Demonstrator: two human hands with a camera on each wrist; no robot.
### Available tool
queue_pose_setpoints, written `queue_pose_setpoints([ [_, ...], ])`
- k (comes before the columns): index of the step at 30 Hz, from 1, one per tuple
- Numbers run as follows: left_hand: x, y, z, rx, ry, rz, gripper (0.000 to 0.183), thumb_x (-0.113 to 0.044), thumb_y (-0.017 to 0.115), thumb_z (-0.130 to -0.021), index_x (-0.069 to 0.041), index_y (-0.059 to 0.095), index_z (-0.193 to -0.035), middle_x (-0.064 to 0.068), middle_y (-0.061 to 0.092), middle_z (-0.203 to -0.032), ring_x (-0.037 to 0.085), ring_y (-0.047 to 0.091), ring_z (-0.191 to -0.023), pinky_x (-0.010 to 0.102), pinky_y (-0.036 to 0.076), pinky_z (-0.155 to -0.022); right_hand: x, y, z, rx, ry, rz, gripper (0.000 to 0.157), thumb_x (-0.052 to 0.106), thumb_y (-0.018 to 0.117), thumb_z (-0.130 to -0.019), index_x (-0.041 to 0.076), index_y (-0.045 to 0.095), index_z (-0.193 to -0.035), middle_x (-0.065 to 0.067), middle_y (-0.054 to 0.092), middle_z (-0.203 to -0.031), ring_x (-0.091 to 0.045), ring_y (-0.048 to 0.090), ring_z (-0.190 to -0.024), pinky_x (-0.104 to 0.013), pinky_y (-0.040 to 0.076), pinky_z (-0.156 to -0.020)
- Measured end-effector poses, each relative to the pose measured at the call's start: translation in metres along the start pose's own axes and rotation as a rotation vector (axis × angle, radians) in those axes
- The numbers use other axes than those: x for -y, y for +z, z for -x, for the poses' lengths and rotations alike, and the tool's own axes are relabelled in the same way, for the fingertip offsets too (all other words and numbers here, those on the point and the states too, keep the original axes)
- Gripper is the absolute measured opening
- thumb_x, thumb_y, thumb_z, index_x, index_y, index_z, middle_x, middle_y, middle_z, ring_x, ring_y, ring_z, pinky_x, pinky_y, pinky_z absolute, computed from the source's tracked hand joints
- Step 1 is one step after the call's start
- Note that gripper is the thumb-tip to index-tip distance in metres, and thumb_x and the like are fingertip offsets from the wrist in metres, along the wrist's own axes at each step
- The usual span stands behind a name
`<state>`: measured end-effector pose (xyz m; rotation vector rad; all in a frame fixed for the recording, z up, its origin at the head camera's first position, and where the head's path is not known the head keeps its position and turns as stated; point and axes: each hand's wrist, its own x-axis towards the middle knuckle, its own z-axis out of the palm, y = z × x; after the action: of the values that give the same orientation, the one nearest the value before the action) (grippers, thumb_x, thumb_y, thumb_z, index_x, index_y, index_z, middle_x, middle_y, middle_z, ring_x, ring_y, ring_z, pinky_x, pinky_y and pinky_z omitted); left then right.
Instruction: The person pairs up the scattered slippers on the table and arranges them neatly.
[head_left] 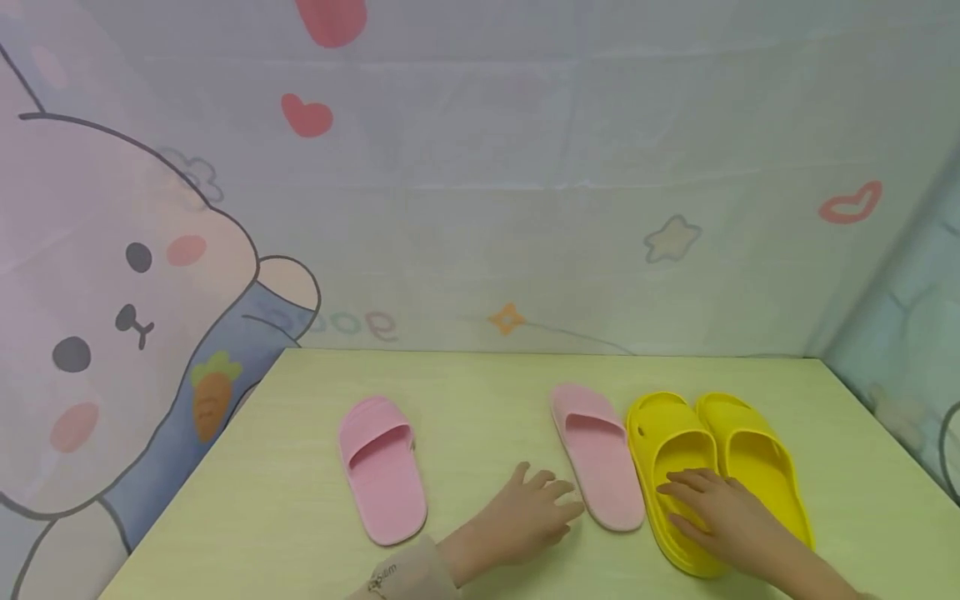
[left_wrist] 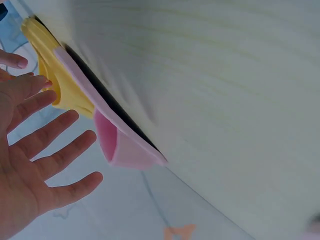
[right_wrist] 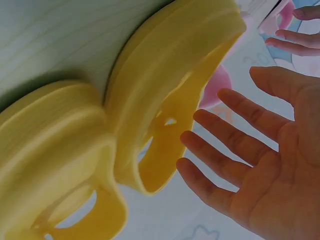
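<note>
Two yellow clogs [head_left: 678,542] stand side by side at the table's right, toes pointing to the back. My right hand [head_left: 716,512] hovers over them with spread fingers; the right wrist view shows a gap between its fingertips [right_wrist: 187,165] and the clog [right_wrist: 165,65]. Against the left clog lies a pink slipper [head_left: 603,475]. My left hand [head_left: 525,517] is just left of that slipper, its fingers spread and holding nothing. A second pink slipper [head_left: 386,492] lies apart, farther left, toe also to the back.
All the footwear is on a pale yellow-green table [head_left: 480,392]. A printed cloth [head_left: 487,208] with a rabbit, hearts and stars hangs right behind its back edge. More cloth [head_left: 907,358] hangs along the right side, with a dark curved cord [head_left: 947,454] near it.
</note>
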<state>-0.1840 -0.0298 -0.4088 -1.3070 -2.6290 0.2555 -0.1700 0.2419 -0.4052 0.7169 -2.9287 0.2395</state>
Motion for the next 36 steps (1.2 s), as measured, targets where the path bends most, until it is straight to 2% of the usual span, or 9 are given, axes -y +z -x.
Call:
queue_pose_setpoints([
  [6, 0.021, 0.001, 0.035, -0.066, -0.073, -0.021, 0.024, -0.032, 0.056, -0.085, -0.029, 0.056, -0.109, -0.006, 0.058, -0.117, 0.015, 0.053, -0.106, 0.043, 0.042, -0.089, 0.012, 0.007, -0.007, -0.042, -0.133, 0.021, 0.03, 0.025, 0.062, -0.08, 0.016, 0.061, -0.108, -0.005, 0.061, -0.111, -0.026, 0.057, -0.099, -0.047, 0.046, -0.076],
  [12, 0.032, 0.002, 0.06, -0.111, -0.133, -0.061, 0.021, -0.031, 0.061, -0.081, -0.026, 0.057, -0.102, -0.006, 0.061, -0.11, 0.015, 0.056, -0.101, 0.043, 0.044, -0.085, 0.021, 0.013, -0.012, -0.04, -0.156, 0.037, 0.028, 0.026, 0.058, -0.084, 0.016, 0.061, -0.109, -0.006, 0.06, -0.115, -0.024, 0.057, -0.102, -0.045, 0.045, -0.078],
  [18, 0.042, 0.006, 0.078, -0.126, -0.168, -0.068, 0.022, -0.031, 0.064, -0.078, -0.025, 0.057, -0.098, -0.005, 0.062, -0.107, 0.015, 0.056, -0.098, 0.042, 0.043, -0.082, 0.027, 0.008, -0.019, -0.012, -0.146, 0.034, 0.034, 0.029, 0.058, -0.084, 0.014, 0.059, -0.115, -0.008, 0.057, -0.121, -0.026, 0.055, -0.107, -0.048, 0.043, -0.082],
  [25, 0.056, 0.013, 0.097, -0.133, -0.201, -0.078, 0.023, -0.03, 0.065, -0.077, -0.022, 0.058, -0.097, -0.003, 0.063, -0.104, 0.018, 0.056, -0.096, 0.044, 0.044, -0.081, 0.03, 0.003, -0.024, 0.015, -0.174, 0.02, 0.042, 0.029, 0.06, -0.082, 0.01, 0.056, -0.119, -0.011, 0.054, -0.125, -0.03, 0.052, -0.11, -0.051, 0.042, -0.084],
  [31, 0.067, 0.021, 0.11, -0.159, -0.219, -0.107, 0.022, -0.031, 0.066, -0.076, -0.02, 0.058, -0.093, -0.001, 0.063, -0.101, 0.019, 0.056, -0.094, 0.045, 0.044, -0.08, 0.031, 0.004, -0.029, -0.014, -0.212, 0.064, 0.045, 0.028, 0.063, -0.079, 0.01, 0.055, -0.119, -0.012, 0.054, -0.125, -0.031, 0.053, -0.108, -0.05, 0.042, -0.082],
  [36, 0.074, 0.025, 0.119, -0.151, -0.232, -0.094, 0.024, -0.034, 0.065, -0.077, -0.019, 0.059, -0.093, 0.0, 0.063, -0.101, 0.02, 0.056, -0.094, 0.047, 0.045, -0.08, 0.032, 0.005, -0.032, 0.011, -0.239, 0.09, 0.047, 0.03, 0.063, -0.079, 0.011, 0.054, -0.12, -0.013, 0.053, -0.126, -0.033, 0.052, -0.11, -0.054, 0.041, -0.082],
])
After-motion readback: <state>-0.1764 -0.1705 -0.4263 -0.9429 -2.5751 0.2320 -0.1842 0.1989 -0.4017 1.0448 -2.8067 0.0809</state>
